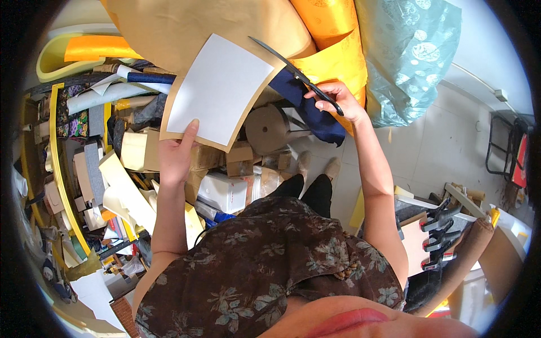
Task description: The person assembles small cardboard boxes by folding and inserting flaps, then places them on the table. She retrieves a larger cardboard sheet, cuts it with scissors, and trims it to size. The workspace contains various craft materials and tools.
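My left hand [177, 153] grips the lower left edge of a white rectangular sheet [228, 84] with a tan border [169, 128] around it, thumb on top and fingers hidden beneath. The sheet is held up in front of me, slightly tilted. In my right hand [342, 101] is a pair of scissors [293, 69] with dark handles, fingers around the grips. The blades point up and to the left, over or beside the sheet's right corner. They look closed together; whether they touch the sheet I cannot tell.
Tan fabric [197, 21], shiny yellow fabric [338, 62] and a patterned teal roll [406, 56] fill the far side. Navy cloth [321, 121] hangs below the scissors. Crowded shelves [93, 163] stand at left, cardboard boxes [239, 155] below the sheet, black clamps [434, 236] at lower right.
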Demonstrator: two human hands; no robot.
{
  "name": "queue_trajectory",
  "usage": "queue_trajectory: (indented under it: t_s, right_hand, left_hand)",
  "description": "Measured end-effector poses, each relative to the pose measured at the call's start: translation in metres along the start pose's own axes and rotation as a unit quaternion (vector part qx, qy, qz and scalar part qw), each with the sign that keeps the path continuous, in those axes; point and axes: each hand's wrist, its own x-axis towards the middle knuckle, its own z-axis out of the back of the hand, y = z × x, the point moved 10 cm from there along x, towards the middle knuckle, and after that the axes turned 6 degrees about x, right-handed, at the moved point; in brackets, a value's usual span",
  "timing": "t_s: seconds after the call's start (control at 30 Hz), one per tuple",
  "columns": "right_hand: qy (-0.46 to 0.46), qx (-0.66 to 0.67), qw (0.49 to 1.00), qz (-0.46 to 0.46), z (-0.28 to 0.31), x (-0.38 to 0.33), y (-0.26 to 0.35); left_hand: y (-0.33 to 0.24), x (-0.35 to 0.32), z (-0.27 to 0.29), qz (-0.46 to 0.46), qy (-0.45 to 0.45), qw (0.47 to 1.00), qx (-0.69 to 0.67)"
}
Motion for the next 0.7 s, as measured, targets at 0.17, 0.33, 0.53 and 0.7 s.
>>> queue_trajectory:
  t_s: [0.17, 0.33, 0.53, 0.7]
  right_hand:
    - [-0.008, -0.011, 0.998, 0.054, -0.005, 0.001, 0.005]
    - [0.01, 0.025, 0.999, 0.027, -0.015, 0.004, 0.021]
    - [0.019, -0.006, 1.0, 0.024, -0.016, 0.005, 0.026]
    - [0.011, 0.025, 0.999, 0.04, -0.025, 0.01, 0.046]
  left_hand:
    - [0.0, -0.002, 0.0, -0.005, -0.008, 1.0, 0.01]
    - [-0.001, -0.003, 0.0, 0.004, -0.014, 1.0, 0.023]
    - [0.003, -0.004, 0.002, 0.005, -0.017, 1.0, 0.007]
    - [0.003, -0.003, -0.002, -0.013, -0.004, 1.0, 0.011]
